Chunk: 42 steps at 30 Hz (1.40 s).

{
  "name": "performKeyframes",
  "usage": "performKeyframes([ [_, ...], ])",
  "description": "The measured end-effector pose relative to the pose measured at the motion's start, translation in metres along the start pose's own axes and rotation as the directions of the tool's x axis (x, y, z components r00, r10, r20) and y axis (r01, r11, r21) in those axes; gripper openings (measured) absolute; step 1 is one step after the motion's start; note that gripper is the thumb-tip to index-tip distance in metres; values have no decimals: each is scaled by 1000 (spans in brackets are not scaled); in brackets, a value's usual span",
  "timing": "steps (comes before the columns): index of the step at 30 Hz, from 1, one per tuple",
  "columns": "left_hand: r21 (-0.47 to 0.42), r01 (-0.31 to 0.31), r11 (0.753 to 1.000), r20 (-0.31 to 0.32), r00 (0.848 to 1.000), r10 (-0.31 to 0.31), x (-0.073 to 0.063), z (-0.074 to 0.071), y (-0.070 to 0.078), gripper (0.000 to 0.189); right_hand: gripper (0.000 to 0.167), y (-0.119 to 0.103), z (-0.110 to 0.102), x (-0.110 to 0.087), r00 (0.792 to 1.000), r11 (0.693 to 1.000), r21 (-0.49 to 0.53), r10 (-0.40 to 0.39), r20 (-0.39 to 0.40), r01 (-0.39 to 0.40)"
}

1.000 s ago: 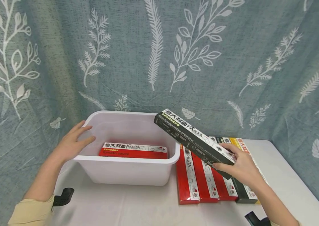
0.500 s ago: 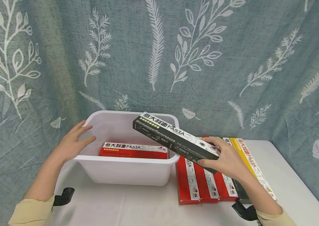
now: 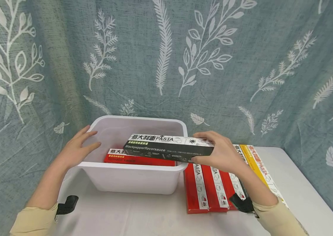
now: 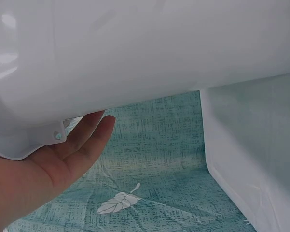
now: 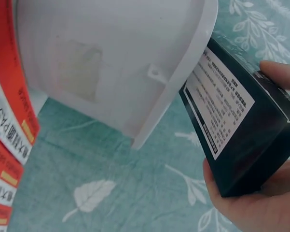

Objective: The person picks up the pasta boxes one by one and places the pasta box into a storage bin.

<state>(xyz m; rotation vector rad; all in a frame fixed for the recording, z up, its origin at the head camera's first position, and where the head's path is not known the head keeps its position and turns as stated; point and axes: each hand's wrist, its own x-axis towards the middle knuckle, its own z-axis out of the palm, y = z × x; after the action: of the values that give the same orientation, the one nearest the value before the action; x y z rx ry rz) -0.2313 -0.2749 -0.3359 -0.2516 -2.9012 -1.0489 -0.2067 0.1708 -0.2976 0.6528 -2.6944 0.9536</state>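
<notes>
My right hand (image 3: pixel 218 150) grips one end of a black pasta box (image 3: pixel 166 147) labelled black pepper flavor sauce, thumb on the near side and fingers on the far side. The box's other end hangs over the inside of a white plastic bin (image 3: pixel 131 180), and it passes over the bin's right rim. A red tomato sauce pasta box (image 3: pixel 142 160) lies in the bin, partly covered by the black one in the head view. At the bin's left end, my left hand (image 3: pixel 76 149) holds the rim, with fingers (image 4: pixel 94 140) along the outside.
Right of the bin, several pasta boxes lie side by side on the white table (image 3: pixel 154 216): red ones (image 3: pixel 196 193), a black one partly hidden by my right arm, and a yellow one (image 3: pixel 256 164). A patterned curtain (image 3: pixel 142 59) hangs behind.
My right hand has carried the black pasta box leftward and down over the bin, turning it from slanted to nearly level. The left hand has stayed at the rim.
</notes>
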Motion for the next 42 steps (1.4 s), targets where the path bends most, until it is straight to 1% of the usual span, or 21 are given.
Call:
performKeyframes([
  [4,4,-4,1000,-2,1000,4,1,1,0,69,61,-8,3,9,1000,1000,20,-19,7,19],
  [8,3,-8,1000,-5,1000,8,0,1,0,69,61,-15,4,21,999,999,30,-22,49,21],
  [12,-3,-6,1000,-5,1000,6,0,1,0,69,54,-20,8,33,997,999,49,-26,69,23],
  [15,-9,0,1000,0,1000,0,-1,0,0,70,50,-22,14,39,995,998,52,-44,84,39],
  [20,-13,8,1000,4,1000,-8,-2,0,1,70,50,-21,29,44,989,995,54,-94,118,88],
  [24,-15,5,1000,5,1000,-5,-2,0,2,70,47,-19,39,47,981,986,69,-159,108,152],
  [26,-16,5,1000,4,1000,-5,-2,0,2,70,46,-20,43,49,971,977,78,-208,118,200],
  [28,-13,4,1000,1,1000,-4,-2,-1,2,70,46,-20,47,52,956,964,93,-261,137,250],
  [31,-11,1,1000,-3,1000,-1,-2,-1,2,70,47,-23,53,56,919,937,101,-347,187,333],
  [33,-10,-1,1000,-4,1000,1,-2,-2,2,69,46,-24,57,59,897,921,93,-388,212,377],
  [35,-15,0,1000,-2,1000,0,-3,-1,2,69,44,-26,60,60,886,914,75,-406,225,399],
  [36,-17,1,1000,0,1000,-1,-3,-1,3,70,44,-26,61,61,885,912,69,-409,223,404],
  [38,-22,3,1000,3,1000,-3,-3,-1,3,70,42,-27,62,60,894,917,63,-398,204,394],
  [42,-16,6,1000,1,1000,-6,-3,-1,4,70,43,-24,61,54,927,937,74,-348,142,341],
])
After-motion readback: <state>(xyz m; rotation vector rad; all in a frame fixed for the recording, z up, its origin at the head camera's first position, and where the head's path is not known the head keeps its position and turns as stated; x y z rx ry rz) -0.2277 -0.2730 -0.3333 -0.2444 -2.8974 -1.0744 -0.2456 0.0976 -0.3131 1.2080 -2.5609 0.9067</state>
